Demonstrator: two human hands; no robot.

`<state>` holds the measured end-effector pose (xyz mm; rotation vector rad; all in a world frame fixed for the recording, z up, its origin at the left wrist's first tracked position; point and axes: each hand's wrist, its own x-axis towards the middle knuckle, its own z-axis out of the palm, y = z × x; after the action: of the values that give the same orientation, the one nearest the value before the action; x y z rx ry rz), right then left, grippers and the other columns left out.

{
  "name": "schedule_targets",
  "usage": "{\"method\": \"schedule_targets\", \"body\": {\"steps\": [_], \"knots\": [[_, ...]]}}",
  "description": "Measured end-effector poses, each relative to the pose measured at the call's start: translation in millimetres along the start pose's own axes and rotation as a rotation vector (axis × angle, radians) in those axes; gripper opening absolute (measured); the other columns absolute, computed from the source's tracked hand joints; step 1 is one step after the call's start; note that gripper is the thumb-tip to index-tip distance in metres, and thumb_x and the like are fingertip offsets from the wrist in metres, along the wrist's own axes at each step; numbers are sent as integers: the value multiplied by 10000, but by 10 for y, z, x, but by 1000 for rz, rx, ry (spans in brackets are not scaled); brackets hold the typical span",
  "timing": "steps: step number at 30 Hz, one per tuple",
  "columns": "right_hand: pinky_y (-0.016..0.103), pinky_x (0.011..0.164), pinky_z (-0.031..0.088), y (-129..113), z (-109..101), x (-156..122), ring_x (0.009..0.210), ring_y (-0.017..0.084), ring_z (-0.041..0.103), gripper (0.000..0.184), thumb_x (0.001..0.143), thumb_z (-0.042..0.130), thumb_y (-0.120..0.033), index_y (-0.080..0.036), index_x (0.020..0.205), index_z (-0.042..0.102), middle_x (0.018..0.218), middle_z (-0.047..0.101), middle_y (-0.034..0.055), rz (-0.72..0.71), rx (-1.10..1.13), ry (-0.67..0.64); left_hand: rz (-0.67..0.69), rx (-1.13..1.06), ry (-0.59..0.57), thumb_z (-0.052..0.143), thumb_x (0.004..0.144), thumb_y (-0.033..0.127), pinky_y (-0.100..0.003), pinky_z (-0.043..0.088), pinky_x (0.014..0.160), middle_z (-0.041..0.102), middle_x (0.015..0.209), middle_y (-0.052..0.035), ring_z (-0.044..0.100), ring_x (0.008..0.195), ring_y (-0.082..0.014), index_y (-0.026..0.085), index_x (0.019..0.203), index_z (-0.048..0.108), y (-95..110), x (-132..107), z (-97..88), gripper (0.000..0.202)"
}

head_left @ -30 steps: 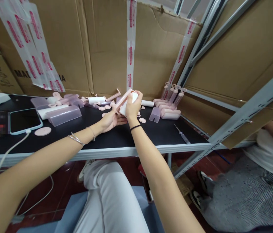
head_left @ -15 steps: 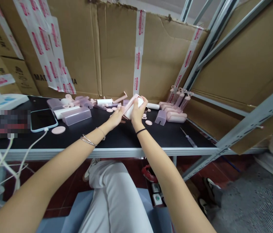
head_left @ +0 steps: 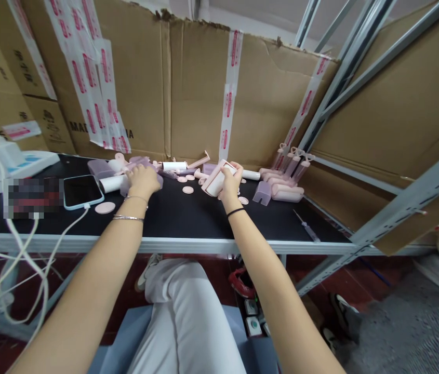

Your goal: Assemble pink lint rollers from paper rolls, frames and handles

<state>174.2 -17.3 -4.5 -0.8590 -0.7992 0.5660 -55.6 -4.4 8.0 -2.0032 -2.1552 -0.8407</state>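
My right hand [head_left: 230, 183] grips a pink casing with a white part [head_left: 215, 181], held tilted just above the black tabletop. My left hand [head_left: 143, 180] lies over a translucent purple plastic cover [head_left: 158, 183], its fingers bent across the top; the hand hides most of the cover. Beside it lies a white cylinder [head_left: 111, 184]. Several pink discs [head_left: 188, 190] lie between my hands. To the right stands another purple cover [head_left: 262, 192], near several pink casings [head_left: 287, 192] lying in a row.
A phone [head_left: 82, 191] with a charging cable and a white power strip [head_left: 28, 161] occupy the left side. A screwdriver [head_left: 307, 226] lies near the right front edge. Cardboard [head_left: 196, 93] walls the back, and a metal shelf post [head_left: 410, 195] rises at right. Another person sits at far right.
My left hand has left the pink casing and moved left onto the purple cover. My right hand still holds the casing. The whole view has shifted slightly.
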Motion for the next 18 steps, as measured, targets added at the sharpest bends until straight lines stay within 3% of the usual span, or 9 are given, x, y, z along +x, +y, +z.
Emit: {"method": "schedule_targets", "body": {"steps": [3,5,9,13,18], "knots": [[327,817,520,-66,-50,48,852,133,596,357,681,602,-251,-261,969,393,954,540,-19,167,111,71,30,-273,121,748,582,276,-553,316,1047,485,1288,-251,410,1260,-435,83,1141,563,174,-18,-5,619],[346,753,547,-105,-83,76,818,133,611,362,724,609,-278,-287,985,358,977,548,-23,299,251,104,42,-576,164,764,589,331,-490,392,1013,530,1232,-176,485,1198,-351,134,1138,546,291,-15,1,622],[338,755,567,-118,-104,85,826,110,631,320,773,592,-244,-295,997,369,1039,565,-22,395,492,-9,78,-1197,-49,737,641,370,-354,536,728,610,1032,-71,618,881,-201,182,1068,513,467,-43,81,517],[303,691,558,-40,-54,23,767,120,621,294,742,650,-307,-261,961,460,933,602,-21,347,405,-234,136,-1365,-153,817,551,336,-247,517,582,609,970,-42,605,769,-142,175,1000,514,550,-117,148,565],[230,647,495,64,20,-67,727,108,574,372,635,734,-365,-226,896,509,818,585,-37,218,225,-380,107,-1432,-211,806,600,388,-208,504,515,609,883,-45,584,727,-128,144,948,558,564,-161,116,492]]}}
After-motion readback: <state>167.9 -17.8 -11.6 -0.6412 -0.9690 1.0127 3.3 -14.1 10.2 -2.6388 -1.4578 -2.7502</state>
